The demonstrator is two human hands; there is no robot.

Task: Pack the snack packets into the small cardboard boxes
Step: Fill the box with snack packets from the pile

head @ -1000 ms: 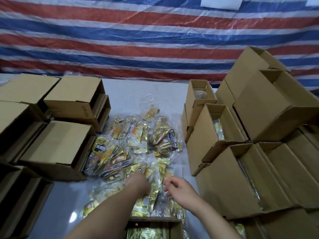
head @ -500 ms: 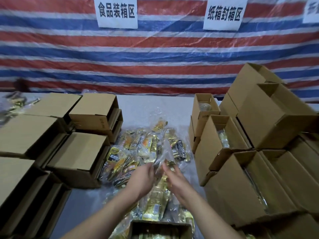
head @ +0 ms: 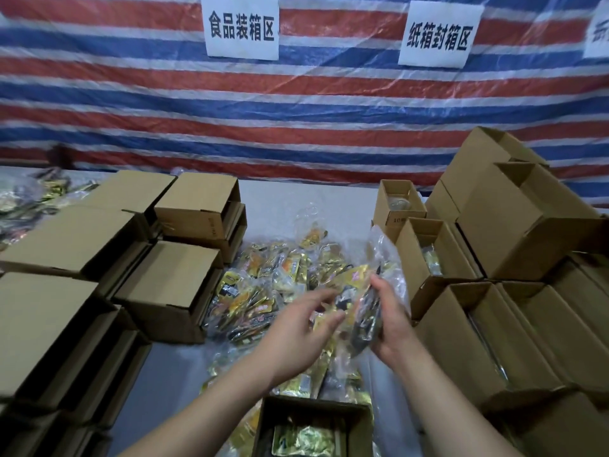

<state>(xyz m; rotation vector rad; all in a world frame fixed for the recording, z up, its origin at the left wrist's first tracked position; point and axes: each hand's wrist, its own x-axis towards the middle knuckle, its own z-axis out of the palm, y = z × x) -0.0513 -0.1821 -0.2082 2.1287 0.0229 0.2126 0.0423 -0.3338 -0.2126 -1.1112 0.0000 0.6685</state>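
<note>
A heap of gold and yellow snack packets (head: 263, 285) in clear plastic lies on the grey table. My right hand (head: 392, 321) grips a clear bag of packets (head: 372, 301) lifted above the heap. Beside it on the left, my left hand (head: 303, 328) has straight fingers touching the bag's side. Directly below my hands, an open small cardboard box (head: 313, 423) at the near edge holds gold packets.
Stacked cardboard boxes (head: 108, 258) fill the left side. More open boxes (head: 494, 268), some holding packets, are piled on the right. A striped tarp with paper signs (head: 242, 28) hangs behind the table. More packets (head: 23, 199) lie at the far left.
Both hands rose from the heap with a bag of packets and moved right. The camera tilted upward, bringing the signs into view.
</note>
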